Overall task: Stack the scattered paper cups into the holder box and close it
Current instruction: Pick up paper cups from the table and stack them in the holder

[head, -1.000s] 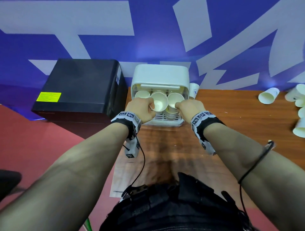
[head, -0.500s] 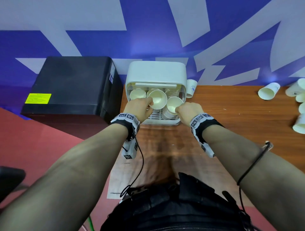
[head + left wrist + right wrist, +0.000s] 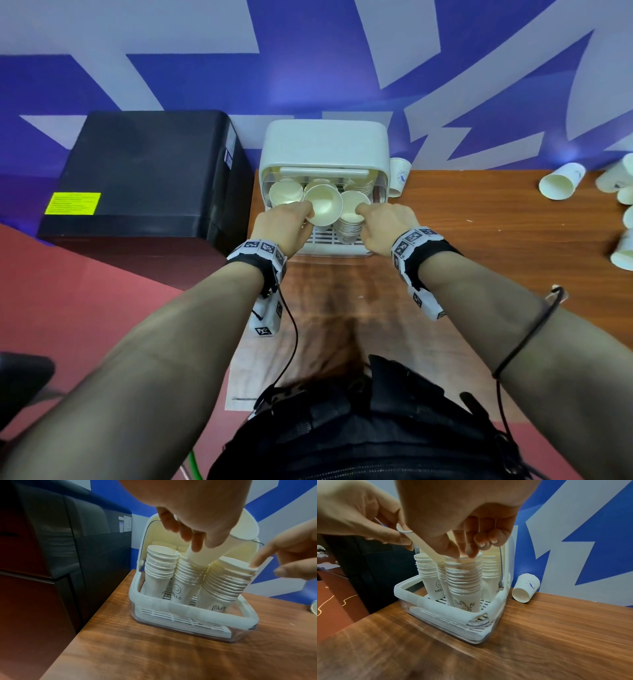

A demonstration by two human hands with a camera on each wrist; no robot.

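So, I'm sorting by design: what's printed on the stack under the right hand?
Bunny and "Hi" on its bottom cup; right wrist view.

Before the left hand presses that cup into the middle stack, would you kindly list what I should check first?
1. The left hand grips the cup: ok.
2. The cup lines up with the middle stack: not ok, tilted, base just at its mouth.
3. The right hand steadies the right stack: ok, a fingertip touches its rim.
4. The lid of the holder box is raised clear: ok.
5. The loose cups are all gathered: not ok, several lie on the table, a fallen cup beside the box.
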